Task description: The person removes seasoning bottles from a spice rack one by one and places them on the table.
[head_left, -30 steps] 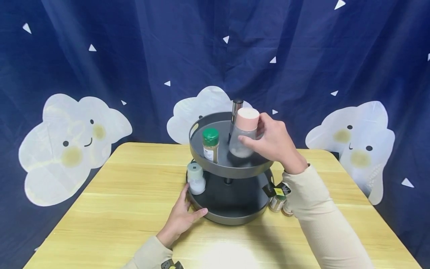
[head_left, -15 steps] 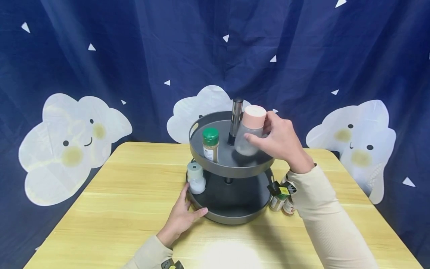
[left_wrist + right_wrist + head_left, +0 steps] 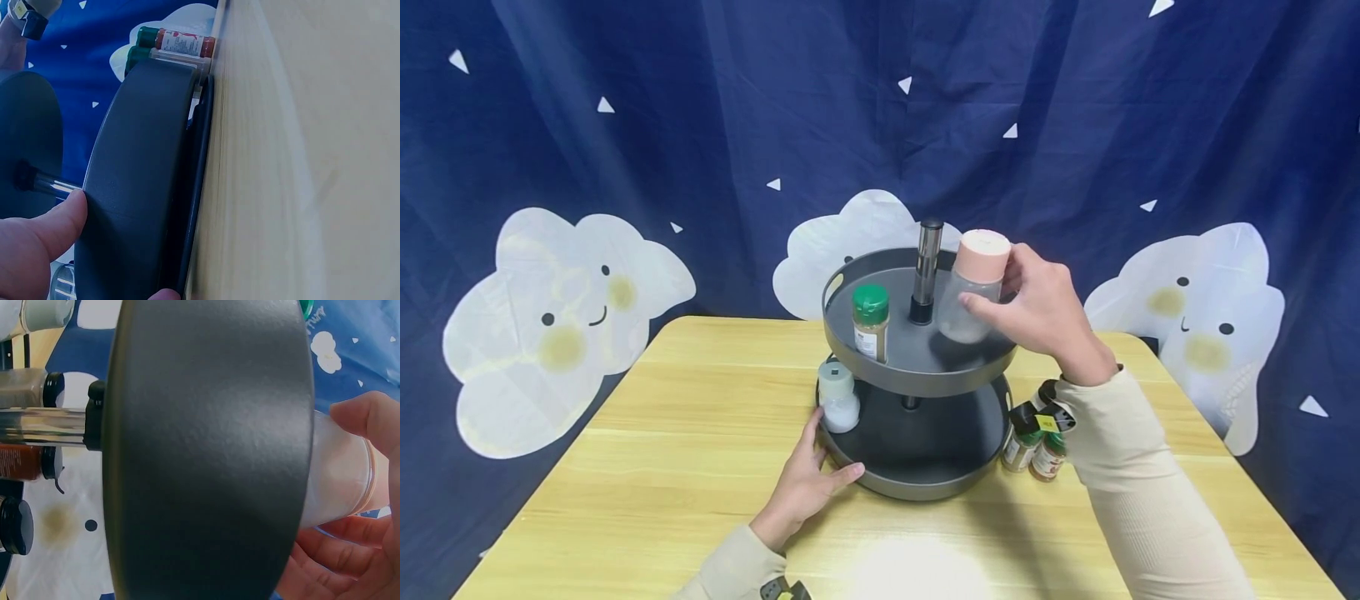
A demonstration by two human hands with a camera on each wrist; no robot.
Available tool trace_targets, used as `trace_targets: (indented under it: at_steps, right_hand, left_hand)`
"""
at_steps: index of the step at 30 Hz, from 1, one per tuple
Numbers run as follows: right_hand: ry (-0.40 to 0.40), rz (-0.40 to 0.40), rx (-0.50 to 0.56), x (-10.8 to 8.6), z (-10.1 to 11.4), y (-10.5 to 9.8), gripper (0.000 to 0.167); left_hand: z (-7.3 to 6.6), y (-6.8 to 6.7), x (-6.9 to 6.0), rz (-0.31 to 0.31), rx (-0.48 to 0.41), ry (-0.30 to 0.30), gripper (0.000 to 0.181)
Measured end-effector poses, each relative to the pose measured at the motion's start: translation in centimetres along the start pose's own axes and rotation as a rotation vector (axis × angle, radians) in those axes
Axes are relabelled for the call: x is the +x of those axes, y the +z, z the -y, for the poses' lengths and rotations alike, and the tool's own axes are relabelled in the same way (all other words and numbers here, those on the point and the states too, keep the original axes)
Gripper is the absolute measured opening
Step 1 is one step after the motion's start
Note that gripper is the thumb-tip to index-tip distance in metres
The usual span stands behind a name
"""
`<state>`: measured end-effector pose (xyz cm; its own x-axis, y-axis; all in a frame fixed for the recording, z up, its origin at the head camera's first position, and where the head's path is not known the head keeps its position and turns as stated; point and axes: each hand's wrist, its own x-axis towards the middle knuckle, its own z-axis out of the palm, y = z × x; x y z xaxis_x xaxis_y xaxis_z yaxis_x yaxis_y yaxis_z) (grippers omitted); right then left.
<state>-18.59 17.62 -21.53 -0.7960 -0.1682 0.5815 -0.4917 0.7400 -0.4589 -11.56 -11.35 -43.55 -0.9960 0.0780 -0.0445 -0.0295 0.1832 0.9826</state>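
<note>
The right arm (image 3: 1142, 492) stretches forward and inward from the lower right, its beige sleeve ending at the right wrist (image 3: 1093, 365), and the right hand (image 3: 1041, 304) is raised well above the other, thumb and fingers bent toward each other from opposite sides in a grip. Lower down, only a short part of the left forearm (image 3: 730, 573) shows at the bottom edge, and the left hand (image 3: 802, 492) reaches forward with its left thumb (image 3: 65, 215) extended and spread away from the fingers, which are partly hidden.
</note>
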Motion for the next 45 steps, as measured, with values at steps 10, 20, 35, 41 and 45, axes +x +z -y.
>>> trace_targets:
  at_steps: [10, 20, 35, 41, 45]
  right_hand:
    - [-0.006, -0.027, -0.002, -0.2, -0.3, -0.9, 0.04]
    - [0.026, -0.048, -0.016, -0.4, -0.9, -1.6, 0.041]
    - [0.037, -0.078, -0.044, -0.7, -1.6, -2.7, 0.042]
    - [0.055, -0.077, -0.023, -1.0, -2.0, -3.2, 0.044]
    - [0.067, -0.083, -0.021, -1.2, -2.3, -3.5, 0.044]
  left_hand:
    - [-0.1, 0.0, 0.0, -0.005, 0.007, 0.003, 0.11]
    - [0.0, 0.0, 0.0, -0.009, 0.007, -0.004, 0.111]
    - [-0.1, 0.1, 0.0, -0.011, 0.007, 0.017, 0.109]
    - [-0.1, 0.1, 0.0, -0.014, 0.019, 0.016, 0.11]
    - [0.0, 0.1, 0.1, -0.017, 0.021, 0.021, 0.111]
